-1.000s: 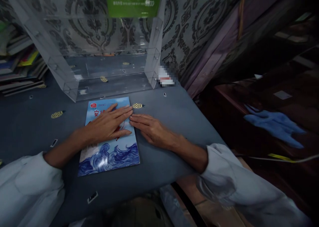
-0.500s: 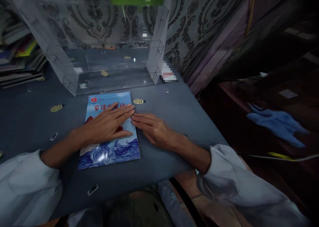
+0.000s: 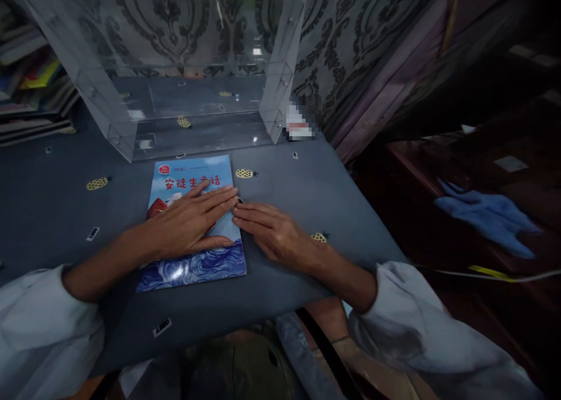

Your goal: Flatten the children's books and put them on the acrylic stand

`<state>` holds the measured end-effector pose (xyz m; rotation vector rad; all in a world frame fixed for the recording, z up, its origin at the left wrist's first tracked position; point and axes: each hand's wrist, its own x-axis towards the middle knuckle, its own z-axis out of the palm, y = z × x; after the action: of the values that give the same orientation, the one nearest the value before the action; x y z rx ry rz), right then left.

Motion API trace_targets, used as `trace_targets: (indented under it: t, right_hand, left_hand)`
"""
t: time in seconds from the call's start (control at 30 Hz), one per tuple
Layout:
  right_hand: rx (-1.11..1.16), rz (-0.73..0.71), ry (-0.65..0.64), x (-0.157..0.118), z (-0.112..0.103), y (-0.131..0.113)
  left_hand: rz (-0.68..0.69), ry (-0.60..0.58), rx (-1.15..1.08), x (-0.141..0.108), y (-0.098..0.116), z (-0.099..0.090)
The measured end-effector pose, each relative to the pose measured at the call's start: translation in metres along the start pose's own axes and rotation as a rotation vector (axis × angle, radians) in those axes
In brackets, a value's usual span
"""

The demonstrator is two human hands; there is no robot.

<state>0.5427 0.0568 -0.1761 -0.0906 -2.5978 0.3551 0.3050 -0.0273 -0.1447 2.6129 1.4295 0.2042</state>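
Note:
A closed book [image 3: 193, 271] lies flat on the table, its glossy blue cover showing red Chinese characters at the top and dark blue waves at the bottom. My left hand [image 3: 190, 219] rests across the middle of the cover, palm down, with its fingers stretched to the right and the thumb apart. Just beyond the book's right edge is my right hand [image 3: 274, 230], its fingers extended toward that edge and the left fingertips. Whether the right fingertips touch the book I cannot tell.
Behind the book stands a clear acrylic rack [image 3: 193, 140]. Stacked books [image 3: 35, 96] are at the far left. The grey-blue tablecloth [image 3: 118, 213] has a pineapple print. A patterned curtain [image 3: 324, 55] hangs behind. A blue cloth [image 3: 486, 213] lies lower down, right of the table.
My left hand sits slightly lower on the cover, so more of the red title shows. My right hand has shifted a little lower beside the book's edge. The view has tilted slightly.

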Motion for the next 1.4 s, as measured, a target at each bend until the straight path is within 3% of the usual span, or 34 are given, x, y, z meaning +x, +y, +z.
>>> trace_targets:
  t: [0.37, 0.67, 0.97, 1.2, 1.4]
  right_hand:
    - [0.010, -0.021, 0.050, -0.004, -0.002, -0.011]
    - [0.051, -0.001, 0.016, -0.007, -0.002, -0.011]
    - [0.099, 0.008, 0.049, -0.002, -0.005, -0.005]
    - [0.141, 0.050, -0.023, 0.017, -0.008, 0.016]
    - [0.146, 0.052, -0.011, 0.014, -0.001, 0.021]
  left_hand:
    - [0.023, -0.025, 0.011, -0.006, 0.012, 0.002]
    - [0.038, -0.042, 0.003, -0.009, 0.020, 0.005]
    - [-0.096, -0.031, 0.063, -0.004, 0.030, 0.018]
    - [-0.251, 0.032, 0.082, 0.012, 0.026, 0.028]
    - [-0.257, 0.065, 0.111, 0.015, 0.022, 0.034]
